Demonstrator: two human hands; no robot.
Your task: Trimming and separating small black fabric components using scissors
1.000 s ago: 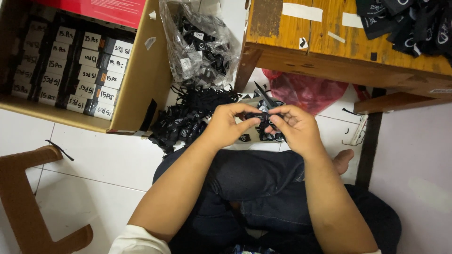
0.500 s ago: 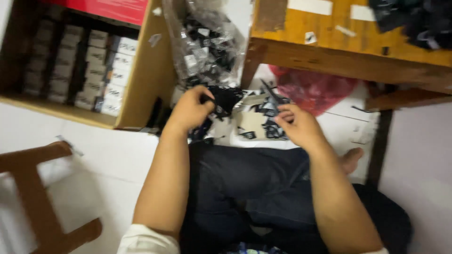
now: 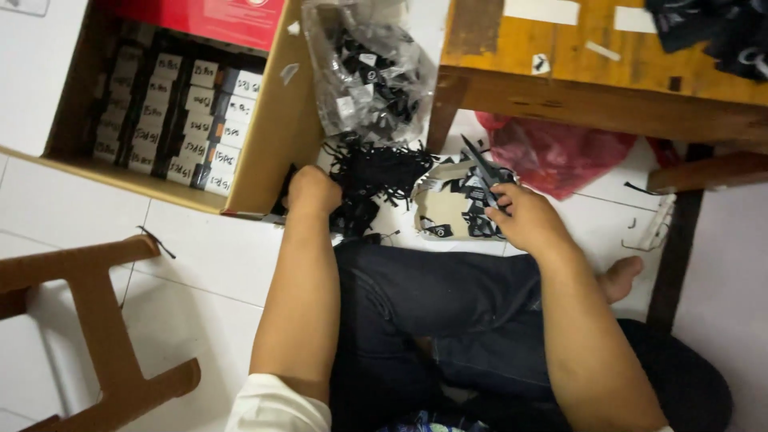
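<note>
left hand (image 3: 314,192): fingers buried in pile of black cords (image 3: 376,178), grip hidden, cardboard box (image 3: 268,152) edge just beside | right hand (image 3: 524,218): fingers curled onto black-and-white tags (image 3: 464,210), scissors (image 3: 484,170) at fingertips, bare tile beyond.

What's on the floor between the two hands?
In the head view, a heap of black cords lies between the left hand and right hand.

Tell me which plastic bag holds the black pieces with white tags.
The clear bag, propped against the cardboard box above the left hand. The other, a red bag, lies under the wooden table, beyond the right hand.
</note>
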